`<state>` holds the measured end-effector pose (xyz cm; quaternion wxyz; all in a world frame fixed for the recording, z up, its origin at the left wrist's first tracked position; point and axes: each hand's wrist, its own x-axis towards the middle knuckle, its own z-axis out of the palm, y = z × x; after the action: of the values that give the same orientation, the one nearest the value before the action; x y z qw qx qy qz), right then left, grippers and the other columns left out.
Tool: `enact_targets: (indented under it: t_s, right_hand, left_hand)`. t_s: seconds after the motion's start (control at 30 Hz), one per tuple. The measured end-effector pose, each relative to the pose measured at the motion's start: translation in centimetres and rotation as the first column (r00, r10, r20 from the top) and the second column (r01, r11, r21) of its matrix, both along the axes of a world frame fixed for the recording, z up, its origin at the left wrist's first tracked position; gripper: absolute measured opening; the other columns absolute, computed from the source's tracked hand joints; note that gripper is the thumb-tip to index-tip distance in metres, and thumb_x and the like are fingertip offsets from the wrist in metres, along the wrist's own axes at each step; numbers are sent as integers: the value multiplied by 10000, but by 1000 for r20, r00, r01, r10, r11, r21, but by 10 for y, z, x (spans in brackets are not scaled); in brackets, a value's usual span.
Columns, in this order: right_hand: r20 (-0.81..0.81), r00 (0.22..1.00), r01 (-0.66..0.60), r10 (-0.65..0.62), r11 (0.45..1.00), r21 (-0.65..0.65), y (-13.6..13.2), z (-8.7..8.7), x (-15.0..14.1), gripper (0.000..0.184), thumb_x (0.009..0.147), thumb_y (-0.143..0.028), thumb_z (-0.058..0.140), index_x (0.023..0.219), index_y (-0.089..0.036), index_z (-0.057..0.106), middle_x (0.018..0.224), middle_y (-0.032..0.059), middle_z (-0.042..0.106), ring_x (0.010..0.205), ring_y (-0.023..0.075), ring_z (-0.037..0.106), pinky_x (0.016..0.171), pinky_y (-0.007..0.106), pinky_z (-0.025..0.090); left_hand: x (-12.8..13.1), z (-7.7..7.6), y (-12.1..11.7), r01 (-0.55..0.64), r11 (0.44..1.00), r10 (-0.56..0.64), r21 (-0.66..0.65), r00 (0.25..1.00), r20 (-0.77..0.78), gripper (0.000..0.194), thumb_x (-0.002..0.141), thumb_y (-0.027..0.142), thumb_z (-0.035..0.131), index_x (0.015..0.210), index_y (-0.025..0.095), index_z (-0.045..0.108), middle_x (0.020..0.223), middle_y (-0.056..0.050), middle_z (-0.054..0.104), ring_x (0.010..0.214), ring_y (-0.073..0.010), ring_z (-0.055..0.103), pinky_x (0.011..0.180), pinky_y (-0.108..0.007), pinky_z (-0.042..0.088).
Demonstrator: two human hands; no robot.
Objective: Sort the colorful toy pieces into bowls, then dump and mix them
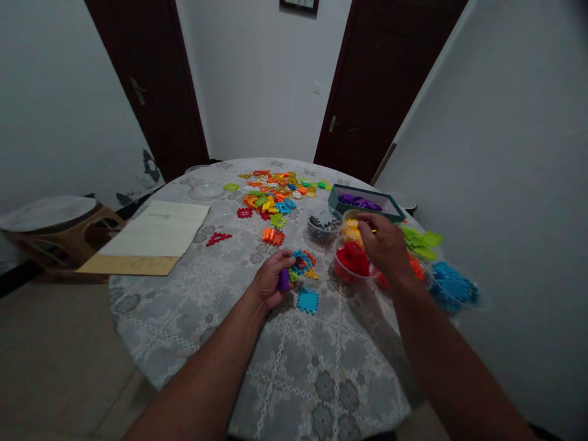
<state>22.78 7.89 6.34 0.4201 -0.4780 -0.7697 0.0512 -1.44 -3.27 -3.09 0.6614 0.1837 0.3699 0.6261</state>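
Observation:
My left hand [272,278] is closed around a purple plastic piece [283,280], palm turned up over the table. By its fingertips are a blue interlocking piece [301,260], a yellow one [312,274] and a green one [293,275]; whether these are joined to the purple piece I cannot tell. A flat blue square with notched edges [307,301] lies just below on the cloth. Over the tub of yellow pieces [351,231], my right hand [383,242] has its fingers pinched together. A bit of yellow shows between them, partly hidden by the hand.
Clear tubs of red [353,260], grey [324,222] and blue pieces [452,285] stand around my right arm. Behind them is a green box [395,208] holding purple pieces. Mixed pieces [275,184] lie spread at the far side. Paper [156,226] rests at left.

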Motion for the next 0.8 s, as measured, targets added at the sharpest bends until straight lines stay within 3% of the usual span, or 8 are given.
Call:
enact_targets:
  t_s: [0.1,0.17,0.33,0.43,0.6,0.7,0.8]
  right_hand:
    - [60,963,-255,264,959,-123,-46,-11,-33,231,1017,-337,603,1117,-229,782,1104,91,812,960,245,746,914,382,569]
    - [95,922,-354,374,917,-184,-66,-22,-50,190,1028,-310,622,1118,-231,769,1075,86,808,905,228,743,869,364,567]
    - [110,907,-380,407,902,-203,-78,-42,-68,142,1031,-220,640,1120,-225,751,1044,86,794,953,233,737,861,349,546]
    - [63,925,-352,374,908,-229,-78,-37,-62,121,1024,-209,647,1087,-212,751,987,67,788,908,219,729,834,334,533]
    - [-61,971,-239,232,954,-181,-79,-14,-18,154,1013,-221,625,1085,-235,760,1028,46,785,943,204,721,869,331,543]
    - [-94,994,-67,61,996,-54,-74,-5,30,174,994,-227,616,1075,-238,769,1075,63,778,1014,222,714,947,361,554]
    - [-65,980,191,-186,978,81,-64,-3,90,198,968,-219,596,1060,-222,771,1096,98,760,1036,251,702,965,394,567]
  left_hand:
    - [0,2,-2,-3,1000,3,10,1000,4,371,760,175,878,1057,177,655,927,-73,789,619,-147,706,398,-163,475]
    - [0,4,-3,0,1000,0,26,1000,8,377,748,168,891,1044,178,657,898,-53,781,588,-136,689,390,-164,474]
    - [-1,5,-2,8,999,-7,43,999,-34,361,756,165,891,1046,179,676,865,-21,768,528,-104,641,384,-166,481]
    - [-2,7,0,15,1000,-13,24,998,-57,317,782,154,872,1045,168,696,884,-27,770,552,-108,665,379,-159,477]
    - [-6,13,2,-4,998,3,-70,1000,-12,219,868,113,751,1081,157,720,1135,-110,794,847,-189,797,357,-125,418]
    - [-7,16,4,-2,993,4,-116,1000,14,194,897,112,677,1079,123,743,1116,-143,791,798,-194,787,343,-133,403]
    - [-7,20,4,-16,991,18,-132,1000,19,238,871,111,658,1088,91,755,1081,-178,784,762,-208,772,335,-142,383]
